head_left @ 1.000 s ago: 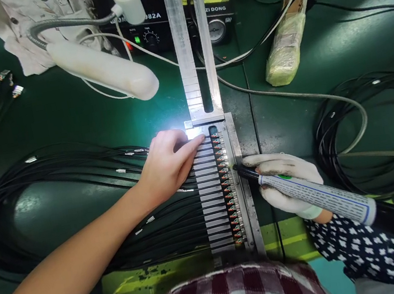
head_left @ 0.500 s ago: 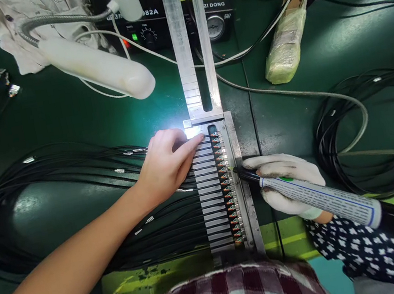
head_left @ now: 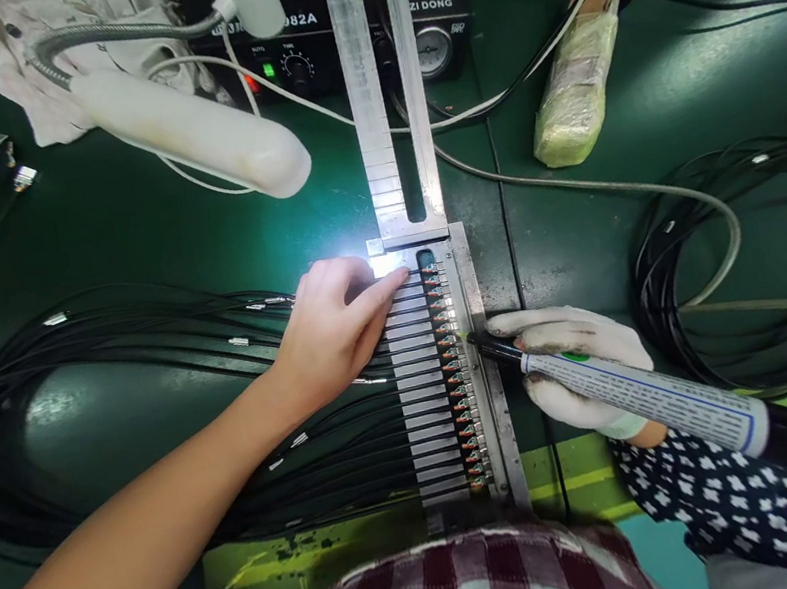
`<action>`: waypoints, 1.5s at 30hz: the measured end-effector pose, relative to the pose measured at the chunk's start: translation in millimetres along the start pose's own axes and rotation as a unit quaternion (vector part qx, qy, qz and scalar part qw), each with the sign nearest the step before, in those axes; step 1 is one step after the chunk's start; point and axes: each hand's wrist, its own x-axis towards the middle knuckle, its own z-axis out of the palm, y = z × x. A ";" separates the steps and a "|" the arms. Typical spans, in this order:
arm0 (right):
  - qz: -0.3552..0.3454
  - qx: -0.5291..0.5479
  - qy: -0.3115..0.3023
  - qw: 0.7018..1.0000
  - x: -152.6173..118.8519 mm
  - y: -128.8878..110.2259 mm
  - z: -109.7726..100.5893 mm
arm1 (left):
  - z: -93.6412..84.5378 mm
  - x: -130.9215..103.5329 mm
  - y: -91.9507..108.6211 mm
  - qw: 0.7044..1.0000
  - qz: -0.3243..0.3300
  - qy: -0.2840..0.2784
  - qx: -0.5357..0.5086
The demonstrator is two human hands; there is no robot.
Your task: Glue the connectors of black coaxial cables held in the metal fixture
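Observation:
Several black cables lie side by side in the slots of a slotted metal jig (head_left: 430, 436), their stripped ends with orange and green wires and small metal connectors (head_left: 462, 389) lined up along its right side. My bare left hand (head_left: 339, 329) holds the jig's upper left part, thumb stretched over the top cables, the other fingers bent and partly hidden. In a white glove, my right hand (head_left: 579, 358) is closed around a labelled glue syringe (head_left: 656, 400). Its black tip points left and sits at the connector row, about mid-jig; whether it touches cannot be made out.
A black controller box (head_left: 353, 63) with a gauge stands behind upright metal rails (head_left: 367, 86). A white lamp (head_left: 189, 132) lights the jig's top. Cable coils lie left (head_left: 7, 434) and right (head_left: 666, 287). A plastic-wrapped block (head_left: 577, 100) and a cloth (head_left: 29, 85) lie farther back.
Both hands and the syringe tip keep their places on the jig. The whole view has shifted very slightly.

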 end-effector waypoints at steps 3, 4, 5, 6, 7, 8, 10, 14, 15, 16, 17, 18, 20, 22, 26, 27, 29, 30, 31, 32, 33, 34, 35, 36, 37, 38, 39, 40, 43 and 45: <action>0.010 -0.003 -0.004 1.000 -0.1 0.1 0.2 | 0.1 -0.4 -0.1 1.000 0.001 -0.003 0.003; 0.012 -0.003 -0.005 1.000 -0.2 0.2 0.2 | 0.1 -0.5 -0.2 1.000 0.000 -0.005 0.004; 0.015 -0.002 -0.007 1.000 -0.3 0.4 0.3 | 0.1 -0.6 -0.2 1.000 -0.003 -0.006 0.004; 0.019 0.000 -0.009 1.000 -0.5 0.6 0.4 | 0.1 -0.6 -0.1 1.000 -0.005 -0.007 0.004; 0.021 0.002 -0.009 1.000 -0.6 0.9 0.5 | 0.1 -0.5 0.0 1.000 -0.005 -0.007 0.004; 0.022 0.004 -0.009 1.000 -0.8 1.3 0.5 | 0.0 -0.4 0.0 1.000 -0.004 -0.006 0.004; 0.017 0.003 -0.005 1.000 -1.1 1.9 0.3 | -0.1 0.0 0.2 1.000 0.000 -0.002 0.003; -0.023 0.001 0.024 0.999 -3.5 0.3 -1.7 | 0.6 0.2 -0.5 1.000 0.002 0.001 -0.003; -0.031 0.003 0.029 0.999 -4.5 -1.1 -2.3 | 1.0 0.0 -0.8 1.000 0.001 -0.001 -0.005; -0.036 0.006 0.033 0.999 -5.7 -2.6 -2.8 | 1.5 -0.2 -1.2 1.000 -0.001 -0.002 -0.007; -0.037 0.007 0.032 0.999 -6.9 -4.3 -3.1 | 1.8 -0.4 -1.6 1.000 -0.003 -0.003 -0.008; -0.033 0.005 0.028 0.999 -8.1 -6.0 -3.1 | 2.1 -0.6 -1.9 1.000 -0.005 -0.004 -0.010; -0.022 -0.005 0.011 1.000 -9.7 -8.4 -2.1 | 2.3 -0.9 -2.4 1.000 -0.004 -0.005 -0.010; -0.018 -0.015 -0.006 1.000 -10.3 -8.8 -0.4 | 2.1 -1.0 -2.5 1.000 -0.001 -0.004 -0.010; -0.017 -0.015 -0.002 1.000 -9.4 -6.1 2.5 | 1.6 -1.0 -2.1 1.000 0.000 -0.005 -0.008; -0.014 -0.011 0.000 1.000 -9.2 -5.4 2.8 | 1.6 -0.9 -1.9 1.000 0.000 -0.006 -0.007; -0.007 -0.006 -0.002 1.000 -9.0 -4.9 2.8 | 1.5 -0.6 -1.4 1.000 0.003 -0.004 -0.006; -0.003 -0.005 -0.003 1.000 -8.9 -4.9 2.8 | 1.4 -0.3 -1.1 1.000 0.004 -0.002 -0.007; 0.000 -0.005 -0.004 1.000 -8.8 -5.0 2.8 | 1.3 -0.1 -0.8 1.000 0.005 0.000 -0.007; 0.000 -0.006 -0.005 1.000 -8.6 -5.1 2.8 | 1.1 0.1 -0.6 1.000 0.005 0.001 -0.008; 0.000 -0.006 -0.004 1.000 -8.4 -5.3 2.9 | 1.0 0.3 -0.5 1.000 0.004 0.001 -0.008; -0.002 -0.006 -0.002 1.000 -8.1 -5.4 3.0 | 0.8 0.3 -0.5 1.000 0.004 0.000 -0.008; -0.004 -0.007 -0.002 1.000 -7.8 -5.4 3.2 | 0.7 0.3 -0.5 1.000 0.003 -0.001 -0.007; -0.004 -0.007 -0.001 1.000 -7.5 -5.4 3.2 | 0.6 0.2 -0.5 1.000 0.003 -0.003 -0.006; -0.004 -0.008 0.001 1.000 -7.3 -5.3 3.2 | 0.6 0.0 -0.6 1.000 0.001 -0.005 -0.005; -0.005 -0.008 0.001 1.000 -7.2 -5.1 3.1 | 0.5 -0.2 -0.7 1.000 0.000 -0.006 -0.004; -0.005 -0.007 0.001 1.000 -7.4 -4.9 2.9 | 0.5 -0.4 -0.8 1.000 0.001 -0.007 -0.004; -0.008 -0.005 0.000 1.000 -7.7 -4.7 2.6 | 0.5 -0.6 -0.9 1.000 0.001 -0.007 -0.004; -0.017 -0.004 -0.007 1.000 -9.2 -4.1 1.9 | 0.5 -0.6 -0.9 1.000 0.003 -0.002 -0.003; -0.019 -0.005 -0.009 1.000 -10.2 -4.1 1.6 | 0.5 -0.4 -0.8 1.000 0.004 0.000 -0.003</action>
